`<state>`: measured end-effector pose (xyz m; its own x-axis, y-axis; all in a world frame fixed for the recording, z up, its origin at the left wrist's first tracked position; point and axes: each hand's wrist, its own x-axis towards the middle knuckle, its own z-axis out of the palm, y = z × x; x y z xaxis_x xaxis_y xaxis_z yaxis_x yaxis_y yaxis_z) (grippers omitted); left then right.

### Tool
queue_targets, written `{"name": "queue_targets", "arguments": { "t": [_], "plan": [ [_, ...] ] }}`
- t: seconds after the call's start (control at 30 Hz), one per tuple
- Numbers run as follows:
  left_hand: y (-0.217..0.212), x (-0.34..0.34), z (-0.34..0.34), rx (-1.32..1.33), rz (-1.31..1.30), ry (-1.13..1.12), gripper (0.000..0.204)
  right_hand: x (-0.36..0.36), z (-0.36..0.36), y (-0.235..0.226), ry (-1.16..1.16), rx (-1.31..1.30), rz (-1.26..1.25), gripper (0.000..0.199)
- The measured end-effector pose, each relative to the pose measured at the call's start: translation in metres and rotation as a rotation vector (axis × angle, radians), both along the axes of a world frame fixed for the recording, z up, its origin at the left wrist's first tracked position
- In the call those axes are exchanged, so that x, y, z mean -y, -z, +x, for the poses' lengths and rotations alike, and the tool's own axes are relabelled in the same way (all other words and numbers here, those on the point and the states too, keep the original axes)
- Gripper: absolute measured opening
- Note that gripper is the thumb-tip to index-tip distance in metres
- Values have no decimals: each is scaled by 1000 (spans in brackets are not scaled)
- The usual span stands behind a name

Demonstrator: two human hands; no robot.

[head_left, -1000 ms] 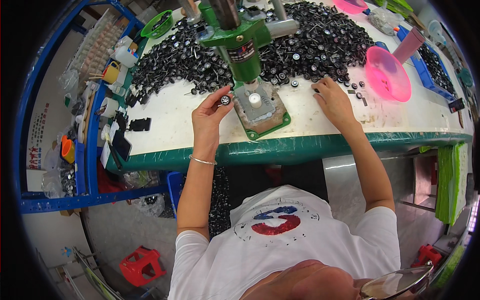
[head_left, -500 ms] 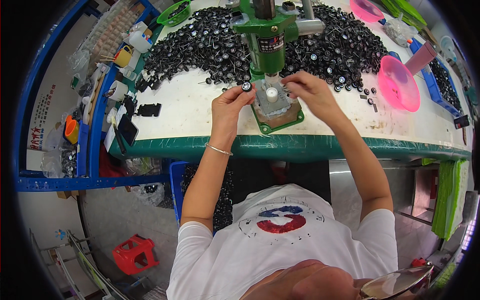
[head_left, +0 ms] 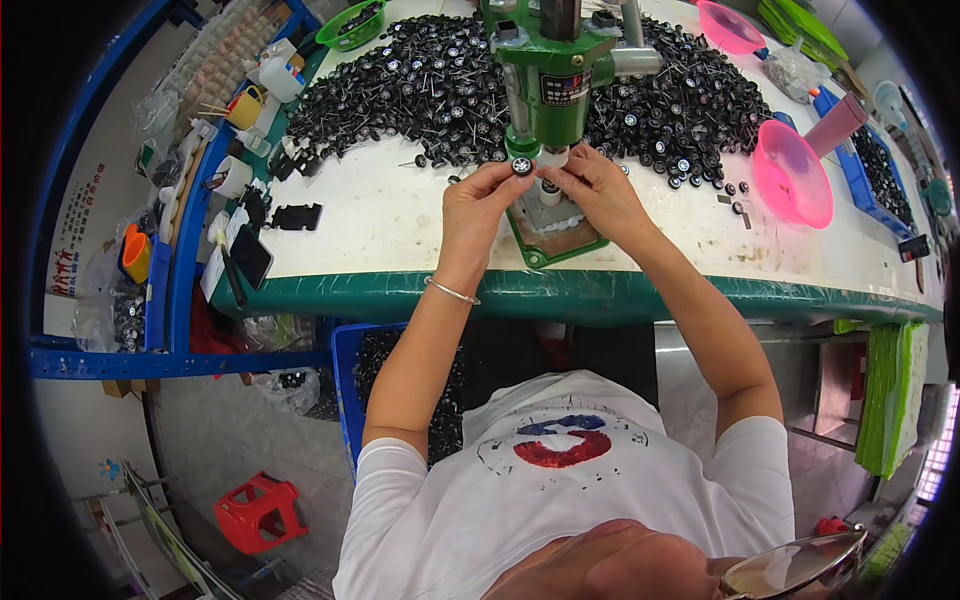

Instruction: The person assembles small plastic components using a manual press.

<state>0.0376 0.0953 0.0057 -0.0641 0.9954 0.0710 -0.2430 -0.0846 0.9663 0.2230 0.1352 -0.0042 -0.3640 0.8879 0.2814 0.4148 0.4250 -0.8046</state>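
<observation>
My left hand (head_left: 478, 208) pinches a small black toy wheel (head_left: 521, 167) with a silver spoked hub. My right hand (head_left: 603, 195) is just beside it, thumb and fingers pressed together; what they hold, if anything, is hidden. A second black wheel (head_left: 550, 186) is at the top of the short white post (head_left: 549, 199), right under my right thumb. I cannot tell whether the thumb touches it. This post stands on the base of a green bench press (head_left: 565, 110), whose head hangs directly over both hands.
Behind the press spreads a large heap of black wheels and axles (head_left: 400, 95) on the white table (head_left: 360, 235). A pink basin (head_left: 790, 175) and a blue bin (head_left: 865, 170) stand at right. A green basket (head_left: 350, 25) is far left; a phone (head_left: 250, 257) lies near the left edge.
The right hand has come down and left, close to the left hand. The left hand has moved slightly right with its wheel. A black wheel now shows on the formerly bare white post.
</observation>
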Motion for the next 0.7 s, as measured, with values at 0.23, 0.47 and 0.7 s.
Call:
{"name": "queue_targets", "arguments": {
  "t": [0.23,0.47,0.7],
  "plan": [
    [-4,-5,10,-178,105,34,16,-17,31,-28,138,-384,-113,25],
    [-1,-18,18,-127,145,99,15,-70,70,-95,217,-566,-24,35],
    [11,-18,15,-54,190,109,16,-98,20,-216,-85,-728,-32,32]
  ]
}}
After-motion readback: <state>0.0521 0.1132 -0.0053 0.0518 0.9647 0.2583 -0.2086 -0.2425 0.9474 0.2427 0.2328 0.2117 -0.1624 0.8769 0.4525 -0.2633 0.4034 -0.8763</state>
